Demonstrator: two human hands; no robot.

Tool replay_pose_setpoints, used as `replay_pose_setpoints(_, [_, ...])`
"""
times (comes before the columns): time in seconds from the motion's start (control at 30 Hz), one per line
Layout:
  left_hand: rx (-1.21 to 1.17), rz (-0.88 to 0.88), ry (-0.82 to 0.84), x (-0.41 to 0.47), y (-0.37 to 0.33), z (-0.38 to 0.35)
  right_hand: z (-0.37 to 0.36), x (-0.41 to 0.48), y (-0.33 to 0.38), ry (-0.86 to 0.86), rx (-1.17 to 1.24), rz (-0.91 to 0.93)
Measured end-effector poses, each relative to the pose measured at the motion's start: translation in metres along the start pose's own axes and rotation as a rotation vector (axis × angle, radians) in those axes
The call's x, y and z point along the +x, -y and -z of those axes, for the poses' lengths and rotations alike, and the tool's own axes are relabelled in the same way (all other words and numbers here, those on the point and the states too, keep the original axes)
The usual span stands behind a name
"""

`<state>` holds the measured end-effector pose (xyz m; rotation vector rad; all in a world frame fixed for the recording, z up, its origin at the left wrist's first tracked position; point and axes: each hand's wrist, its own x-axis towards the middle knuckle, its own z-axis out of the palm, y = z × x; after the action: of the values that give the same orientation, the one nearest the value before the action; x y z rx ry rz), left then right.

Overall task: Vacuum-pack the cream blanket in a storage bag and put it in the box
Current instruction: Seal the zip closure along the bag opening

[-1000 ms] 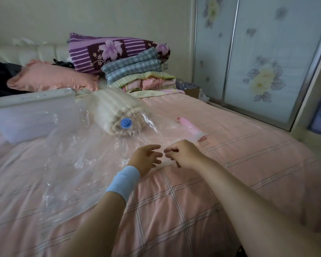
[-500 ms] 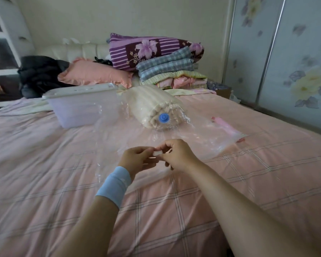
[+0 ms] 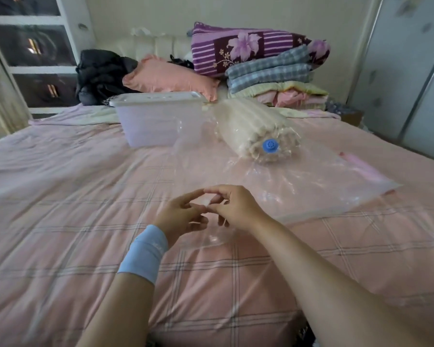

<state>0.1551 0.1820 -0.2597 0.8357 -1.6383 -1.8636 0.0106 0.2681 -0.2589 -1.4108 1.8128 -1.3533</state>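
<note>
Two-handed now, where a second ago apart and holding nothing. Across the pink checked bed [image 3: 60, 221], no real shift in the storage bag [image 3: 298, 186], spread flat toward the near side, or in the lidded clear box [image 3: 158, 121] behind it; only a swing of view to the left. Inside the bag's far end, just beside the box: the cream blanket [image 3: 251, 126], rolled, with the blue valve [image 3: 270, 145] on the film over its near face. Slack, glossy plastic all round, so by the look of it not yet emptied of air. Closed in from a gap to a shared pinch at the bag's near edge, probably to work the seal shut ahead of pumping and boxing. For the left hand [image 3: 178, 216], light blue wristband [image 3: 145, 254] below it: thumb and forefinger narrowed onto a small pale piece [image 3: 206, 202], perhaps the zip slider, too small to say. For the right hand [image 3: 236, 209]: fingertips nipping the same piece from the other side, remaining fingers arched over the film.
</note>
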Motion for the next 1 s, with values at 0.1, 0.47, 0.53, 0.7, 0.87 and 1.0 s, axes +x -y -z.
replay_pose_setpoints(0.1, [0.001,-0.01,-0.055,-0.002,0.005,0.008,-0.01,0.007,-0.004,-0.045,-0.06,0.016])
replay_pose_setpoints(0.47, [0.11,-0.131,-0.355,-0.018,0.005,0.03,-0.019,-0.012,-0.004,0.489,-0.896,0.086])
replay_pose_setpoints(0.53, [0.13,-0.117,-0.39,-0.025,0.01,0.029,-0.019,-0.021,-0.003,0.416,-0.813,0.118])
replay_pose_setpoints(0.7, [-0.046,-0.094,-0.467,-0.041,0.012,0.023,-0.026,-0.026,-0.005,0.204,-0.775,0.24])
replay_pose_setpoints(0.87, [-0.012,-0.038,-0.515,-0.051,0.017,0.029,-0.031,-0.026,-0.008,-0.029,-0.844,0.471])
replay_pose_setpoints(1.0, [-0.143,0.153,-0.416,-0.051,0.017,0.026,-0.034,-0.026,-0.006,-0.104,-0.864,0.604])
